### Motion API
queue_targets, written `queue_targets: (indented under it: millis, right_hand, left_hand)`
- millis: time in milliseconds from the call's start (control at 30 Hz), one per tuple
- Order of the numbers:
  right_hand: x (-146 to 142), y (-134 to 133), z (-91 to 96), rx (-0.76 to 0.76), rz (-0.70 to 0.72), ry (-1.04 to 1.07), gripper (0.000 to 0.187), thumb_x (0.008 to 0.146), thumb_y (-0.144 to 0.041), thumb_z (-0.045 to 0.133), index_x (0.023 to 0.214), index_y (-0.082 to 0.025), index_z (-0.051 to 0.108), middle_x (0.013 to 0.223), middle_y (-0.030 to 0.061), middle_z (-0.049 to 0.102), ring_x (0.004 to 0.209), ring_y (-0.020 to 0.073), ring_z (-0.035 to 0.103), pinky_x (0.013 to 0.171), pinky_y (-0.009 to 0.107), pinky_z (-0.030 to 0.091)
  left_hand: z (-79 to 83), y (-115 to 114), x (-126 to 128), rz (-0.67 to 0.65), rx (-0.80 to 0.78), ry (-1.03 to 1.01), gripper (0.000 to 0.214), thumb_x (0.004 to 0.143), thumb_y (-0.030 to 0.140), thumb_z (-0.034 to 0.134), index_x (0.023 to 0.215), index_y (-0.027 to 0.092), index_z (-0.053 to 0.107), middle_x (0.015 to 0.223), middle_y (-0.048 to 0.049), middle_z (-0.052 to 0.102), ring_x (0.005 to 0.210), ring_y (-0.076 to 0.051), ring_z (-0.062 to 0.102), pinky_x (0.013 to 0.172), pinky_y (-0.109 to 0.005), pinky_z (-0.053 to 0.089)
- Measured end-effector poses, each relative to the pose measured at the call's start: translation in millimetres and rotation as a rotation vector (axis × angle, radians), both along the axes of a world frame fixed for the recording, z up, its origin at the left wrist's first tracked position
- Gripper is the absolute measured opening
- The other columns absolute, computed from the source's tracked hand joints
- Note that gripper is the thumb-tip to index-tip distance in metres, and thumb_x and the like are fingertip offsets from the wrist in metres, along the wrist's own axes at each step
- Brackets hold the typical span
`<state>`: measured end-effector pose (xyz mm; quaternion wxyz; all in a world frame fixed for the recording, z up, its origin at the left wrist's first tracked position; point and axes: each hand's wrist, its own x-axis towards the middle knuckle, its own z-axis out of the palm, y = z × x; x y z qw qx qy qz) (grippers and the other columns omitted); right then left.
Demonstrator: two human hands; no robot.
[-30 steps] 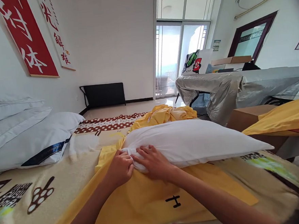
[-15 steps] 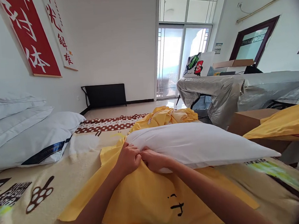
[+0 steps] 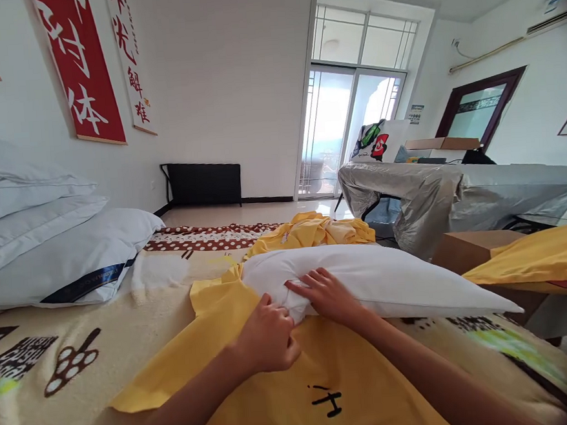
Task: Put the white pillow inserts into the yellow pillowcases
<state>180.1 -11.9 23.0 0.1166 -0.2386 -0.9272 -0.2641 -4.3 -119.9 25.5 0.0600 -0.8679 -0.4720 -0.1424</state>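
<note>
A white pillow (image 3: 390, 283) lies across a yellow pillowcase (image 3: 276, 381) that is spread on the patterned blanket (image 3: 81, 369). My right hand (image 3: 325, 295) presses on the pillow's near left end, fingers spread over the bunched white cloth. Just below that end, my left hand (image 3: 267, 335) is closed on the yellow pillowcase's edge. The pillowcase carries a small black mark near its middle.
Stacked white pillows (image 3: 43, 242) lie at the left. A crumpled yellow cloth (image 3: 314, 230) sits behind the pillow, and another yellow one (image 3: 544, 259) rests on a cardboard box at right. A table under a silver cover (image 3: 456, 187) stands beyond.
My right hand has moved up onto the pillow's end and spread its fingers. My left hand has dropped lower, gripping the yellow fabric. The view has tilted slightly.
</note>
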Motion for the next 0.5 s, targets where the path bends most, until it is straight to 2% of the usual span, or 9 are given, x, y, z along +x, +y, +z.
queue_targets:
  millis: [100, 200, 267, 333, 433, 500]
  right_hand:
    - [-24.9, 7.3, 35.2, -0.129, -0.036, -0.018, 0.054, 0.081, -0.005, 0.045, 0.130, -0.029, 0.053, 0.097, 0.0076, 0.063, 0.091, 0.0204, 0.055, 0.086, 0.034, 0.037]
    - [-37.3, 7.3, 50.4, -0.352, -0.023, 0.026, 0.044, 0.081, -0.010, 0.047, 0.118, -0.028, 0.062, 0.090, 0.0044, 0.064, 0.088, 0.0183, 0.055, 0.081, 0.029, 0.038]
    - [-35.3, 4.1, 43.6, -0.504, -0.005, 0.029, 0.033, 0.078, -0.010, 0.048, 0.102, -0.021, 0.068, 0.085, 0.0038, 0.065, 0.081, 0.0164, 0.056, 0.075, 0.026, 0.039]
    - [-28.0, -2.0, 27.6, -0.594, 0.010, -0.013, 0.027, 0.069, -0.006, 0.050, 0.084, -0.018, 0.069, 0.078, 0.0028, 0.066, 0.072, 0.0145, 0.055, 0.068, 0.023, 0.039]
    - [-18.9, -16.0, 2.3, -0.644, 0.078, -0.067, 0.027, 0.060, -0.004, 0.050, 0.073, -0.021, 0.067, 0.077, 0.0001, 0.067, 0.070, 0.0133, 0.056, 0.064, 0.021, 0.038]
    - [-19.9, -27.1, -8.3, -0.636, 0.116, -0.062, 0.025, 0.059, -0.006, 0.050, 0.071, -0.021, 0.066, 0.081, -0.0004, 0.067, 0.072, 0.0134, 0.056, 0.064, 0.021, 0.038]
  left_hand:
    - [4.7, 3.6, 29.6, -0.013, 0.058, 0.027, 0.021, 0.071, 0.030, 0.054, 0.075, 0.012, 0.064, 0.078, -0.0136, 0.066, 0.077, -0.025, 0.059, 0.088, -0.043, 0.037]
    - [16.0, 15.4, 42.8, 0.066, 0.073, -0.103, 0.020, 0.076, 0.026, 0.049, 0.078, 0.011, 0.063, 0.084, -0.0146, 0.066, 0.086, -0.026, 0.060, 0.089, -0.042, 0.038]
    - [21.1, 21.3, 38.0, 0.096, 0.068, -0.167, 0.017, 0.077, 0.022, 0.047, 0.075, 0.013, 0.061, 0.085, -0.0129, 0.066, 0.087, -0.025, 0.060, 0.087, -0.040, 0.039]
    - [21.2, 23.4, 23.7, 0.064, 0.044, -0.141, 0.014, 0.076, 0.021, 0.047, 0.071, 0.015, 0.059, 0.081, -0.0104, 0.066, 0.080, -0.023, 0.061, 0.084, -0.040, 0.039]
    - [16.3, 22.5, -2.5, 0.021, -0.018, -0.077, 0.011, 0.073, 0.020, 0.047, 0.063, 0.016, 0.052, 0.072, -0.0061, 0.063, 0.070, -0.019, 0.058, 0.081, -0.039, 0.038]
    - [14.7, 23.3, -12.7, 0.038, -0.047, -0.096, 0.012, 0.072, 0.017, 0.045, 0.061, 0.017, 0.048, 0.071, -0.0041, 0.061, 0.070, -0.017, 0.056, 0.080, -0.036, 0.037]
